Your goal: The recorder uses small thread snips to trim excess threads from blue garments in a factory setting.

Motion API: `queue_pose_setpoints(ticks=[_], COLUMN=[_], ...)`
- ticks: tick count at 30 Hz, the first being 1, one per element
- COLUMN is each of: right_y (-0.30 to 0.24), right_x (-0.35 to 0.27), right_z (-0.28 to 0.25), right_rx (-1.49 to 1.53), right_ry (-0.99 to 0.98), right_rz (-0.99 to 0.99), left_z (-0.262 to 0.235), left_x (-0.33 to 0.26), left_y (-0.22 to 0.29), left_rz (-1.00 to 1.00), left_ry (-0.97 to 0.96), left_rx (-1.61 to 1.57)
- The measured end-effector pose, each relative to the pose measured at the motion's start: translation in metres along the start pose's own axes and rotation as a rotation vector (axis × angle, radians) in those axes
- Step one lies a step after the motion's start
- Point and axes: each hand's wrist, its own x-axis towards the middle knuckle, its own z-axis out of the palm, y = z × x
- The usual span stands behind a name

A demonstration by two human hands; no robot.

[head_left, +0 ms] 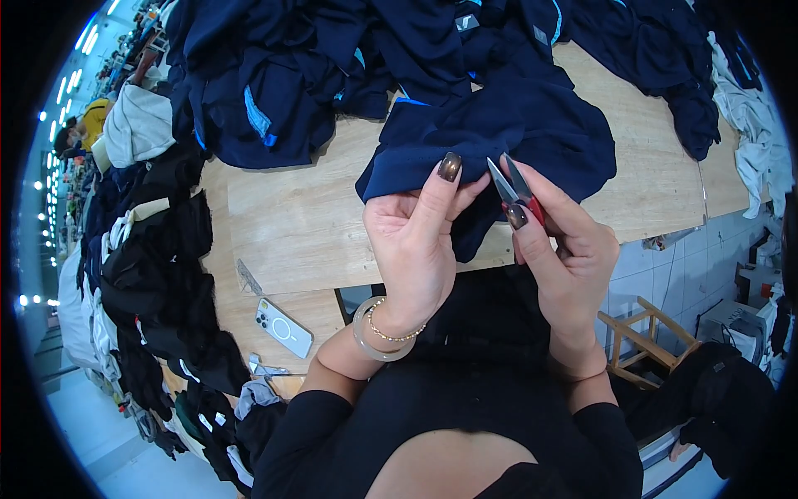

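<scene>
My left hand [420, 237] pinches the near edge of a navy blue garment [532, 125], thumb on top and fingers underneath. In my right hand [569, 258] is a pair of small thread snips [515, 190] with a red grip and two pointed metal blades. The blades stand apart, tips up, just right of my left fingertips and close to the cloth. Whether they touch the fabric or a thread, I cannot tell. Part of the garment lies on the wooden table [274, 224], and a fold hangs below my hands.
More navy garments with light blue trim [274, 91] are heaped along the table's far side. Dark clothes [158, 291] pile up on the left. A phone [283, 327] lies at the near left of the table. A wooden stool [644, 341] stands on the floor at right.
</scene>
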Motion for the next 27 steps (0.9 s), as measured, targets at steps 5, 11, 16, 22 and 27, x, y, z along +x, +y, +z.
queue_pose_setpoints(ticks=[5, 11, 16, 22, 27], right_y=[0.0, -0.0011, -0.001, -0.0008, -0.0022], right_x=[-0.0001, 0.0001, -0.0003, 0.0, 0.0017], right_z=[0.002, -0.0003, -0.0001, -0.0006, 0.0013], right_rx=[-0.03, 0.012, 0.028, 0.029, 0.032], right_ry=[0.031, 0.012, 0.005, -0.001, 0.006], right_rz=[-0.046, -0.045, -0.02, 0.004, 0.014], left_z=[-0.0031, -0.0024, -0.0002, -0.0022, -0.0024], left_x=[-0.0002, -0.0004, -0.0001, 0.0004, 0.0003], left_y=[0.0007, 0.0005, 0.0009, -0.001, -0.0005], left_rz=[-0.02, -0.03, -0.001, 0.01, 0.0], left_ry=[-0.016, -0.021, -0.023, -0.026, -0.009], left_rx=[-0.022, -0.028, -0.001, 0.015, 0.01])
